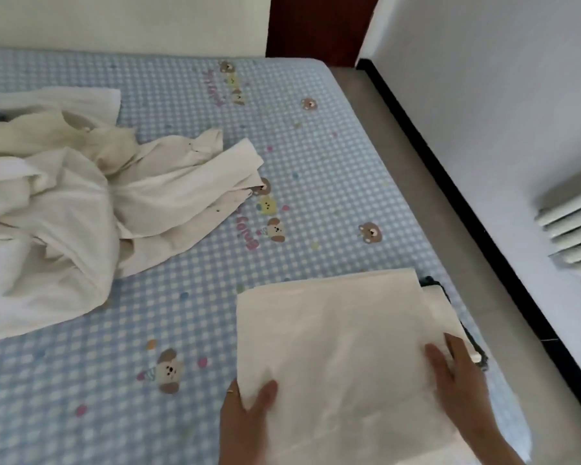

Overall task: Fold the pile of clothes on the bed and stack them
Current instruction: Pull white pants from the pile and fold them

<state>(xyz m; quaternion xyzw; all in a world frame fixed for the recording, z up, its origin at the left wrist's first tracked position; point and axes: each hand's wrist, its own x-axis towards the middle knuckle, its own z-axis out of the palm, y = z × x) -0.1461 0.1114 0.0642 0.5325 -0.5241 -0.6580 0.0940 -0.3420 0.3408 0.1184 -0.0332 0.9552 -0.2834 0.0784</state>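
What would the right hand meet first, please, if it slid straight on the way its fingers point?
Probably only more of the folded white garment that the right hand rests on; its far edge and bare bedsheet follow.

Blue checked sheet (pixel 316 169) with bear prints covers the bed; a grey floor (pixel 396 156) strip runs beside it; white wall (pixel 483 78) with black skirting (pixel 450 196); radiator (pixel 574 229) at right; dark door (pixel 319 25) beyond.
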